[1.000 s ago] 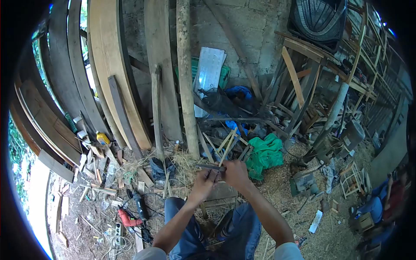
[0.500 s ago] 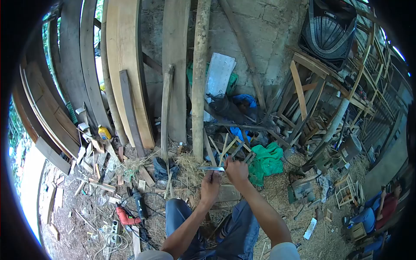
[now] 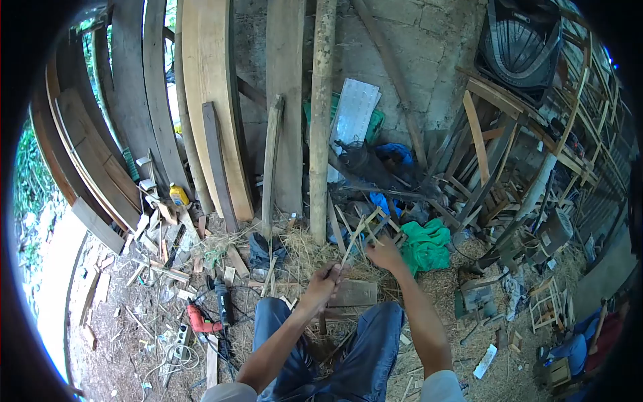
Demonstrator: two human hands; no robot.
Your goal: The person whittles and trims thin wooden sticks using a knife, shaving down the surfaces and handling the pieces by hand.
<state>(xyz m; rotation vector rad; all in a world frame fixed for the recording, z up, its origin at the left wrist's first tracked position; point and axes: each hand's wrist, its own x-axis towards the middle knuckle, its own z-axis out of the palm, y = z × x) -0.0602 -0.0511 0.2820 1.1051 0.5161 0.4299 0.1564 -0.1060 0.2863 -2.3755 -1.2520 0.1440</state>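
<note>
My left hand (image 3: pixel 323 283) is closed around the lower end of a thin pale wood strip (image 3: pixel 349 248), which slants up and to the right between my knees and the wall. To the right of the strip and slightly higher, my right hand (image 3: pixel 384 254) is curled shut on the knife seen a moment earlier; its blade is hard to make out now. Beyond both hands, other thin strips and dark scraps lie near a green plastic sheet (image 3: pixel 426 242). A flat board (image 3: pixel 355 293) lies on the ground below my hands.
A red power drill (image 3: pixel 202 320) and a dark power tool (image 3: pixel 223 301) lie left of my knees beside a power strip (image 3: pixel 181 338). Planks (image 3: pixel 207 87) and a round post (image 3: pixel 321 120) lean on the wall. A person (image 3: pixel 583 342) sits at far right.
My right hand has moved right, away from my left hand, and the knife blade no longer shows crosswise above the left fingers. The view has shifted, so the surroundings sit further right.
</note>
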